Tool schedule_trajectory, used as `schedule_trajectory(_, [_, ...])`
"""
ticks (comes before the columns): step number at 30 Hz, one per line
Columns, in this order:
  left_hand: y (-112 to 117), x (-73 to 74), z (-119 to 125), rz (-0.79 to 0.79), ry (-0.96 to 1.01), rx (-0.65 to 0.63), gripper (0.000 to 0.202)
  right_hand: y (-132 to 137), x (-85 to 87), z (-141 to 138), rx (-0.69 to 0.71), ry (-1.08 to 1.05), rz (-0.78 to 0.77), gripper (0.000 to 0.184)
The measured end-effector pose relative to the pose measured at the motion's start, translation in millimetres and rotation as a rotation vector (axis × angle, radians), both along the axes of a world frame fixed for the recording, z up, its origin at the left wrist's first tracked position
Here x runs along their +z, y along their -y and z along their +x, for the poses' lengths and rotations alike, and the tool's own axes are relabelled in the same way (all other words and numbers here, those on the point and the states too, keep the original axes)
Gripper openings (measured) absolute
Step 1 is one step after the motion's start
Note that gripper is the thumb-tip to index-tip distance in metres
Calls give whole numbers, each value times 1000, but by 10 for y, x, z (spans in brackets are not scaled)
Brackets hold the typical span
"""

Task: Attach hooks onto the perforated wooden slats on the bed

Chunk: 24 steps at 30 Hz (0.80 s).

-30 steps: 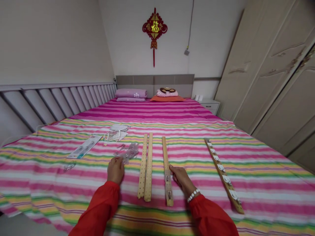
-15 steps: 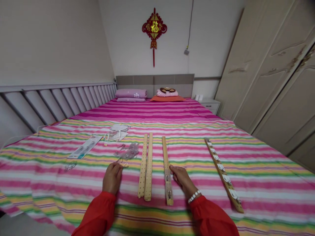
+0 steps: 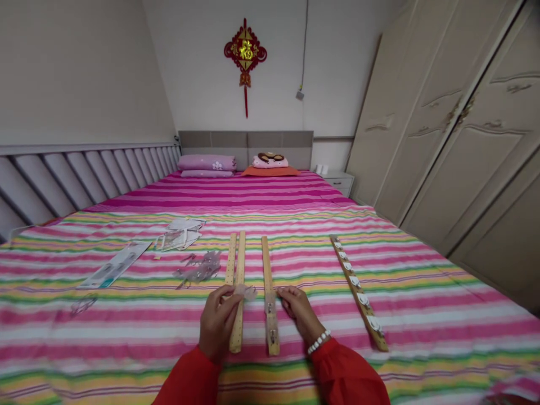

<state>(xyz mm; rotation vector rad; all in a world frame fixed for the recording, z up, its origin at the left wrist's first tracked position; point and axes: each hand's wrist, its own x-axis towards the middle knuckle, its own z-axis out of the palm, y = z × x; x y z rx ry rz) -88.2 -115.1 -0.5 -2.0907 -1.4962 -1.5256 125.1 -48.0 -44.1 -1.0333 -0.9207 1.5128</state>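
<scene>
My left hand point(image 3: 217, 320) lies over the double perforated wooden strips point(image 3: 235, 261) and pinches a small clear plastic piece point(image 3: 247, 291) between fingers and thumb. My right hand point(image 3: 299, 312) reaches left, its fingertips beside a plain wooden strip point(image 3: 266, 264) that carries small clear hooks on its lower part. Further right, a wooden strip with white hooks point(image 3: 358, 292) lies slanted. Left of my hands are a heap of clear plastic hooks point(image 3: 198, 269), a hook packaging card point(image 3: 115, 264), and a single clear hook point(image 3: 83, 305).
Torn white packaging point(image 3: 179, 235) lies on the striped bedsheet point(image 3: 422, 320). Pillows point(image 3: 206, 163) rest at the headboard point(image 3: 246, 143). A slatted wall panel point(image 3: 50, 180) runs along the left side, and a cream wardrobe point(image 3: 459, 129) stands on the right.
My left hand has moved right from beside the strips to over them, now with the clear piece in its fingers. My right hand has shifted slightly, and the whole view has swung left.
</scene>
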Motion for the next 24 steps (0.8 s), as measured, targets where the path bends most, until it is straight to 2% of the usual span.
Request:
schedule_trajectory(4, [17, 51, 267, -67, 132, -91, 20, 71, 82, 34, 35, -61, 7, 29])
schedule_trajectory(8, [-9, 72, 423, -336, 460, -196, 13, 170, 219, 14, 54, -163, 43, 25])
schedule_trajectory(10, [-36, 71, 461, -542, 704, -303, 13, 225, 310, -4, 67, -222, 58, 24])
schedule_trajectory(13, [-54, 72, 491, -883, 1189, -543, 17, 313, 451, -22, 130, -307, 59, 25])
schedule_trajectory(16, [-32, 89, 518, -1098, 1557, -692, 15, 391, 547, -40, 211, -355, 50, 29])
schedule_trajectory(19, [8, 118, 543, -1176, 1699, -775, 11, 426, 575, -63, 235, -366, 68, 26])
schedule_trajectory(24, [59, 146, 576, -1275, 1741, -888, 3, 415, 589, -90, 214, -332, 84, 23])
